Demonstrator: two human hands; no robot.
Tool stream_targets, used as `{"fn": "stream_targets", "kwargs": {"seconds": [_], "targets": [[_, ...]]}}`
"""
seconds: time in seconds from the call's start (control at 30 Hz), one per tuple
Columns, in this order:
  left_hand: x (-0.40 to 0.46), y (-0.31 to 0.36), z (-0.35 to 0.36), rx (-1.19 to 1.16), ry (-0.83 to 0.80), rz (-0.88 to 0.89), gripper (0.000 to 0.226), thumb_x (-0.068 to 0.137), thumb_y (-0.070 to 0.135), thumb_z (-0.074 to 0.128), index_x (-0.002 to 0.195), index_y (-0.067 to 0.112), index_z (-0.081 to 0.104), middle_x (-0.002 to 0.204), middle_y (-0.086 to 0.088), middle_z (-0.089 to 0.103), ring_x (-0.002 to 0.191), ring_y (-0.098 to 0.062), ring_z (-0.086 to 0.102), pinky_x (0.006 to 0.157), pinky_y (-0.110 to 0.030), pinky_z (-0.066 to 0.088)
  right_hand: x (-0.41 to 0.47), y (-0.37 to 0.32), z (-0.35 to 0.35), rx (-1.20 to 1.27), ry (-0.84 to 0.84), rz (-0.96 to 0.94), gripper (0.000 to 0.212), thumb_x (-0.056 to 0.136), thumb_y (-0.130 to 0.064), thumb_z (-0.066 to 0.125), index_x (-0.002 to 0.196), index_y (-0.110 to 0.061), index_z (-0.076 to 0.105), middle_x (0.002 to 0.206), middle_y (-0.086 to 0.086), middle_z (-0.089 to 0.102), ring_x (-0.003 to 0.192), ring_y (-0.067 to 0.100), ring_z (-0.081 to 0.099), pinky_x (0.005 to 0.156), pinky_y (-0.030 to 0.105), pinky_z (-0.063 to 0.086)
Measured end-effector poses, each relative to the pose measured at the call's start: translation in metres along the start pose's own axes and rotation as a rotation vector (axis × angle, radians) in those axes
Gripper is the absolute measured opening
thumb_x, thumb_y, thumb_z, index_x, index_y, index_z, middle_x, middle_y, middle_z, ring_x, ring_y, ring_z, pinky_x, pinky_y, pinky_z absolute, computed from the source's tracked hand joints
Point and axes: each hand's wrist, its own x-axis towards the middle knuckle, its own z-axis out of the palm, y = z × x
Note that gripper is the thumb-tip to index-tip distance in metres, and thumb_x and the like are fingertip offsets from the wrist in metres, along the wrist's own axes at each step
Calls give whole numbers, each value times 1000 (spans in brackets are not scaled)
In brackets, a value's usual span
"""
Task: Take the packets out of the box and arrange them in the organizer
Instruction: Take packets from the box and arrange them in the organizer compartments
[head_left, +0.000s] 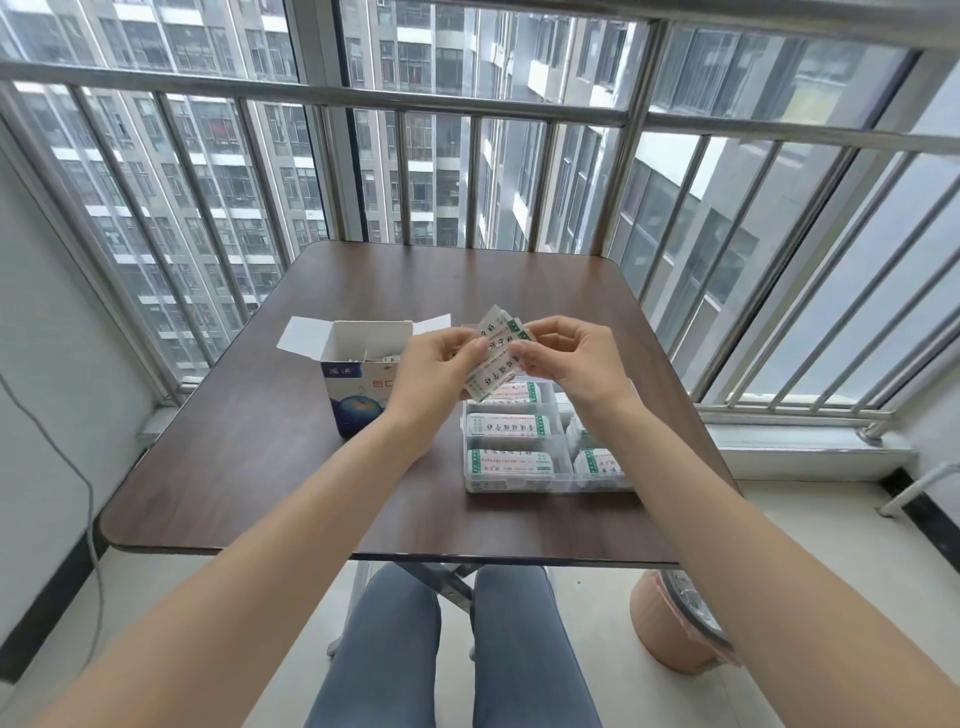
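Box (358, 384) half hidden behind left hand (436, 364); contents hard to make out. Packets (493, 358) pinched between left hand and right hand (566, 358), above organizer (524, 486), fanned, long axis slanting up-right.

Table (291, 467): dark brown wood-grain top, square, rounded corners, set against a barred window. On it, 2 items. 1: box (358, 387), white and blue, flaps open, left of centre. 2: organizer (524, 486), clear plastic, divided into compartments holding white-and-green packets (508, 425), right of centre, near the box.
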Motion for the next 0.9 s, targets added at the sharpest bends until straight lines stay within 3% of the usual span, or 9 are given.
{"fn": "stream_targets", "kwargs": {"seconds": [0.13,0.27,0.33,0.43,0.63,0.8,0.9], "targets": [[0,4,-4,-60,4,-20,9,86,6,65,89,14,65,79,-3,68,62,-3,66,58,-20,54,-4,1,-1,31,20,6,15,78,-4,73,92,-7,68,83,4,71,67,6,66,64,17,53],[-2,4,-5,-37,-9,-30,10,83,8,68,90,16,65,85,-5,69,70,-9,67,58,-21,54,-6,1,-1,20,24,-8,16,78,-8,73,92,-14,68,82,0,72,68,5,65,68,20,55],[-2,3,-4,-8,-19,-36,4,88,16,64,90,17,66,87,-5,69,75,-12,66,59,-22,54,-6,1,-1,31,21,-9,16,79,-7,72,94,-13,67,82,2,72,70,7,66,70,21,55],[-2,3,-2,-2,-23,-55,13,95,18,54,90,18,66,84,-4,67,74,-12,63,56,-21,53,-6,1,-2,14,18,-4,17,80,-7,72,96,-6,67,84,4,72,71,8,66,68,18,54],[-1,3,-2,48,-28,-31,5,87,13,65,87,18,67,85,-6,68,76,-15,63,64,-27,55,-8,1,-4,21,19,18,13,80,-5,71,91,-1,65,77,5,69,62,5,63,63,16,53],[-2,3,0,68,-44,-30,14,94,18,54,85,20,65,87,-8,66,78,-15,63,66,-28,58,-7,2,-7,23,41,37,13,79,-5,72,77,-9,59,67,1,67,54,6,58,62,20,52],[-2,0,-1,215,-90,48,11,93,16,58,85,22,63,92,-12,69,82,-20,66,71,-36,59,-7,4,-9,32,60,37,16,80,-4,71,90,-8,59,72,3,67,53,5,58,58,18,51]]}}
